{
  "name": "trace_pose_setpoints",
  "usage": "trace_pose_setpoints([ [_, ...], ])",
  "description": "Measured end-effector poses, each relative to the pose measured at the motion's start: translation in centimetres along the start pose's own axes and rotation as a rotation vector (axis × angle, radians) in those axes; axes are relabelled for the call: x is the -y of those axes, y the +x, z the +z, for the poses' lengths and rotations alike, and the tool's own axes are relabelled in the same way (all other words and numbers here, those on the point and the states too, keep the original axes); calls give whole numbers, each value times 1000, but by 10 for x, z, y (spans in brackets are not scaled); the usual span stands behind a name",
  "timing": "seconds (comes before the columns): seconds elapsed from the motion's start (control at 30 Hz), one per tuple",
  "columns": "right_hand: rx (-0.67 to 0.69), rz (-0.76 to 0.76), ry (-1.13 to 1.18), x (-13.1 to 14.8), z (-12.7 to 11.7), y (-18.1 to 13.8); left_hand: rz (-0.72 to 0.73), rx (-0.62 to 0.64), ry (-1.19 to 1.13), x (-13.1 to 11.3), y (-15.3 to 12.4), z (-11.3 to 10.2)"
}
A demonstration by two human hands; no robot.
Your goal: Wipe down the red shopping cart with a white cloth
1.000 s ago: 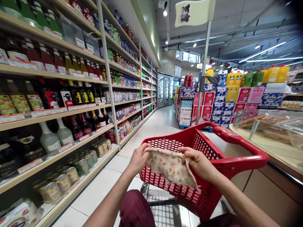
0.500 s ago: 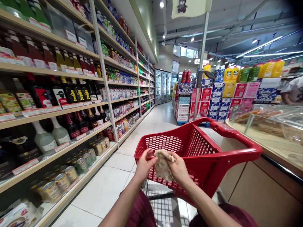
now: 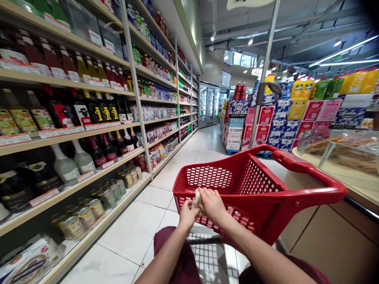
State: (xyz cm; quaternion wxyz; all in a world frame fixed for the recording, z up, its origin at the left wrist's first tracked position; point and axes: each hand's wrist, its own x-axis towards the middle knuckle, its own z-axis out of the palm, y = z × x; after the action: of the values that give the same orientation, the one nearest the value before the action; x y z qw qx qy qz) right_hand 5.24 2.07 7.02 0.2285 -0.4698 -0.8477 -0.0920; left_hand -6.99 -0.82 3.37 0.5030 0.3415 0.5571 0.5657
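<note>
A crumpled off-white cloth [image 3: 196,198] with faint mottling is bunched between my two hands at the near side of the red shopping cart [image 3: 263,213]. My left hand [image 3: 188,215] pinches its lower left part. My right hand [image 3: 212,203] is wrapped over it from the right, knuckles up, hiding most of the cloth. Both hands are close together, against or just in front of the cart's near rim; whether they touch it I cannot tell. No goods show in the visible part of the basket.
Shelves of bottles and cans [image 3: 85,217] line the left side. A glass-fronted food counter [image 3: 334,157] stands at the right, close to the cart handle [image 3: 319,181]. Stacked drink cartons [image 3: 266,120] stand beyond the cart. Tiled floor [image 3: 133,225] runs down the aisle.
The cloth hung spread between my hands and is now gathered up small. My right hand has turned over it, and my left hand has come in closer beneath. The view has shifted slightly left.
</note>
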Motion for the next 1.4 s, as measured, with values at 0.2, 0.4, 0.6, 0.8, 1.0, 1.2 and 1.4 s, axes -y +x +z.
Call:
trace_pose_setpoints([
  [0.2,-93,-23,-138,22,23,12,-59,3,-56,2,4,-12],
  [0.4,-133,6,-14,25,34,15,-2,-129,-50,-6,18,-34],
  [0.6,0,-15,-60,48,39,29,118,-273,95,-10,33,-46],
  [0.8,95,-84,-98,-13,1,8,299,-306,337,-19,40,-38],
  [1.0,40,65,-225,-61,-38,-33,607,-238,610,-23,22,-4],
  [1.2,1,-9,-215,-32,-27,-13,763,197,1149,-34,13,37],
  [1.4,-23,-184,-219,-62,-21,-25,733,242,1133,-43,8,22],
])
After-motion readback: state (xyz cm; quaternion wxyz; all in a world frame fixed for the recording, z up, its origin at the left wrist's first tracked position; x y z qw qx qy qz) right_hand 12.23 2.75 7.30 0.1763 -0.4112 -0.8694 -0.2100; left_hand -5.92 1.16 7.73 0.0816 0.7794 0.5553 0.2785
